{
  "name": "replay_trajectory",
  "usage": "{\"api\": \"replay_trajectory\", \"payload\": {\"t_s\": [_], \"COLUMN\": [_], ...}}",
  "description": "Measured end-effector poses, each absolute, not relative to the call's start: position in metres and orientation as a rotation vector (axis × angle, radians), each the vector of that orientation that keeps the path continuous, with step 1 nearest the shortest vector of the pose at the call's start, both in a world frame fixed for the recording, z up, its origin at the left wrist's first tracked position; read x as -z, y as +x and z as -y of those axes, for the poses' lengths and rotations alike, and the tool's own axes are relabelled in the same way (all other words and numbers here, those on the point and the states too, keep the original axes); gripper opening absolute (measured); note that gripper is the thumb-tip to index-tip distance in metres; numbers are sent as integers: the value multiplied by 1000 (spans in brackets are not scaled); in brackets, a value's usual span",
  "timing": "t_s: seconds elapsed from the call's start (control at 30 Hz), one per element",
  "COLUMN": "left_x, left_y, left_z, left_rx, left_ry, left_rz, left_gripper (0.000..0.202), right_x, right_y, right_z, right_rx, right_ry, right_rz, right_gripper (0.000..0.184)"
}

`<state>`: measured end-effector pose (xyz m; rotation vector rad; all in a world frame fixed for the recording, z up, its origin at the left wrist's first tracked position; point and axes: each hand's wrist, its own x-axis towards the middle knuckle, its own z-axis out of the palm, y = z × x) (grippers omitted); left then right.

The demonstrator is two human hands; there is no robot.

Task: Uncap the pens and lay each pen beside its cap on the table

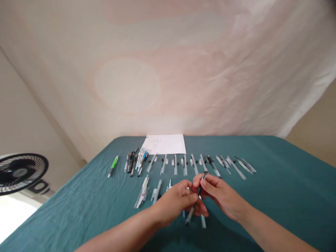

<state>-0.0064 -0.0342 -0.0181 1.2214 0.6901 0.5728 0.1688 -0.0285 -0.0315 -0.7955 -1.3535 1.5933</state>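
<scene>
Between my two hands a dark pen (192, 212) is held at a slant, its upper end pointing away from me. My left hand (185, 197) wraps its fingers round the lower and middle part of the barrel, and a ring shows on one finger. My right hand (219, 189) pinches the pen near its upper end. Beneath the hands lies a clear pen tube (203, 221), partly covered by them. To the left, a clear tube (156, 192) with small parts beside it and a bundle of white pen pieces (142, 192) lie on the cloth.
Across the green-clothed table (86, 199) runs a row of clear tubes (175, 165) with small caps. Further left are grouped pens (131, 162) and a green pen (112, 166). White paper (168, 143) lies at the back edge. A black fan (22, 173) stands at far left.
</scene>
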Motion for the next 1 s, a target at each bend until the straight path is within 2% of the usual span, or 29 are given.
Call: {"api": "replay_trajectory", "payload": {"t_s": [0.17,0.3,0.43,0.7,1.0], "left_x": [-2,-17,-10,6,-1], "left_y": [-19,-25,-22,-19,-23], "left_z": [31,32,35,33,27], "left_rx": [-638,-456,-352,-395,-389], "left_ry": [1640,2057,2342,2363,2293], "left_rz": [-917,-1096,-1189,-1124,-1191], "left_gripper": [21,20,24,24,28], "right_x": [26,19,19,25,28], "right_y": [173,171,163,159,166], "right_z": [35,48,56,56,45], "right_rx": [-1688,-1297,-1081,-852,-723], "right_ry": [-958,-1157,-1163,-1254,-1374], "right_rz": [1480,1959,2096,2195,2233], "right_gripper": [36,33,27,29,33]}}
